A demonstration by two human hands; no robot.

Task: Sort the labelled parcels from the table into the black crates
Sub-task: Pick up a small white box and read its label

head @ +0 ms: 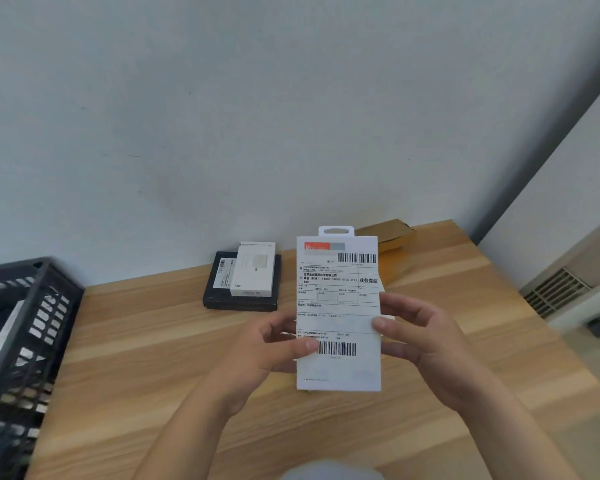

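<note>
A flat white parcel (338, 306) with a hang tab and a large shipping label facing me is held upright above the wooden table (153, 341). My left hand (274, 344) grips its left edge, thumb on the lower barcode. My right hand (420, 334) grips its right edge, thumb on the label. A black crate (25, 327) stands at the table's left end with something white inside. A small white box (253, 270) lies on a flat black box (239, 299) with a label near the wall. A brown cardboard parcel (392, 237) lies behind the held parcel.
A grey-white wall rises right behind the table. To the right, beyond the table's edge, a white unit with a vent grille (555, 292) stands on the floor.
</note>
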